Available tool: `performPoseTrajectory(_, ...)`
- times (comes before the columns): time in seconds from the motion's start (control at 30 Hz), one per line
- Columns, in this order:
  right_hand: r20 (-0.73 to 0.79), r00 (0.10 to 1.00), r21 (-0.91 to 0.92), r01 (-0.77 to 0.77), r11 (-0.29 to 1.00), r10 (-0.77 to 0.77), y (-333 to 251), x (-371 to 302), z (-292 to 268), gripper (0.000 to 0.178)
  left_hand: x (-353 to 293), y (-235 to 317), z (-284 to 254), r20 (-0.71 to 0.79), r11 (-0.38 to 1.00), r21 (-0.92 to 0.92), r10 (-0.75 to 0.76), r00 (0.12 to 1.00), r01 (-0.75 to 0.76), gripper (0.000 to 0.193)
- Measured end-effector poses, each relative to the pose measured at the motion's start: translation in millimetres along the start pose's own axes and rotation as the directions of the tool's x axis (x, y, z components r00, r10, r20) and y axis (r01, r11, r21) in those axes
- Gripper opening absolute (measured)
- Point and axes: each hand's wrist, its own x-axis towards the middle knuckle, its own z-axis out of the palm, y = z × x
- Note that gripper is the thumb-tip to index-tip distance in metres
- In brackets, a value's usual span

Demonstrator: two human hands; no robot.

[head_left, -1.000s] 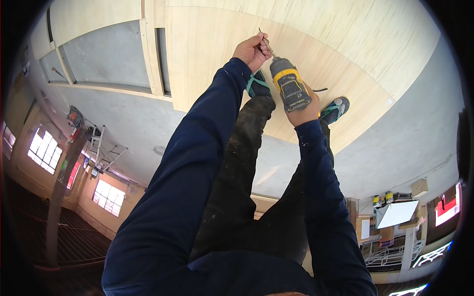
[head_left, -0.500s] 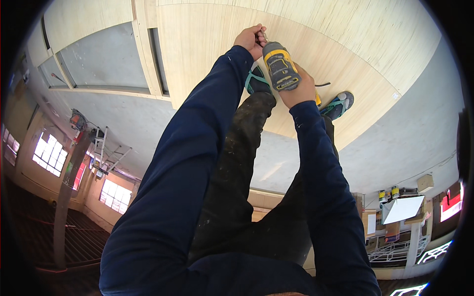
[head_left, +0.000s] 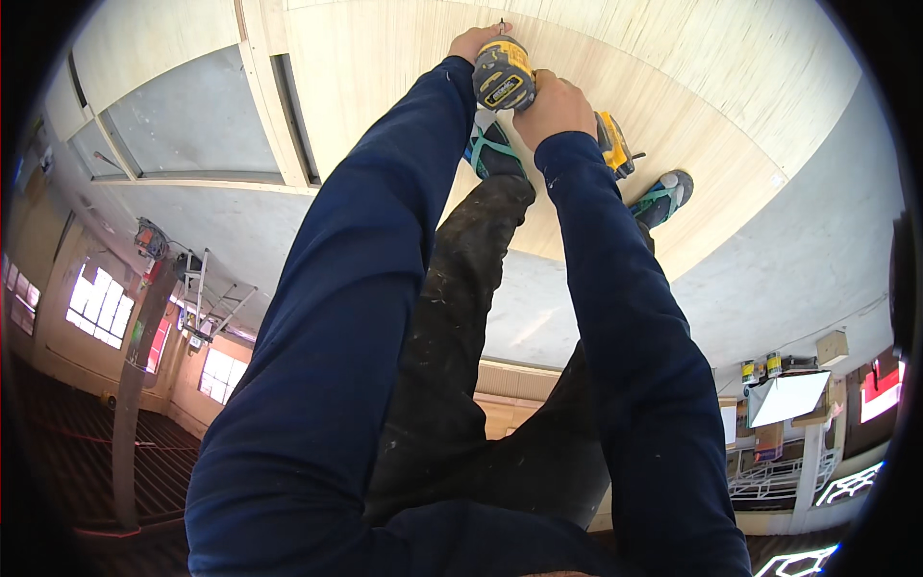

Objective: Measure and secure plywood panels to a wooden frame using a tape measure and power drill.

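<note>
A yellow and black cordless drill (head_left: 504, 75) is in my right hand (head_left: 558, 111), whose fingers wrap round its grip. Its nose points away from me over a pale plywood sheet (head_left: 615, 106), and its yellow battery (head_left: 612, 142) shows right of the hand. At the nose my left hand (head_left: 473, 42) is closed, fingertips beside the thin dark tip of the bit or a screw. The drill body hides most of those fingers, so what they pinch cannot be made out.
My sandalled feet, left (head_left: 498, 154) and right (head_left: 663, 197), stand at the plywood. Left of it is a wooden frame (head_left: 260, 91) with open bays over the grey floor (head_left: 192, 226). Tins and boxes (head_left: 769, 370) stand at the right; a metal stand (head_left: 197, 288) is far left.
Both hands and the drill have moved farther away and slightly left. The drill has turned, its battery now showing more beside my right hand.
</note>
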Motion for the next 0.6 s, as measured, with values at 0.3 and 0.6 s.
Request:
performPoseTrajectory(0.3,0.053,0.997,0.036,-0.049,0.998,0.047,-5.4,7.8,-9.3,0.027,9.3,5.9,0.9,-0.061,0.996,-0.081,-0.042,0.997,0.037,0.025)
performPoseTrajectory(0.6,0.138,0.984,-0.034,-0.109,0.993,0.113,-6.6,16.9,-23.7,0.024,-107.9,73.7,67.2,-0.513,0.924,0.375,0.139,0.847,0.075,0.047)
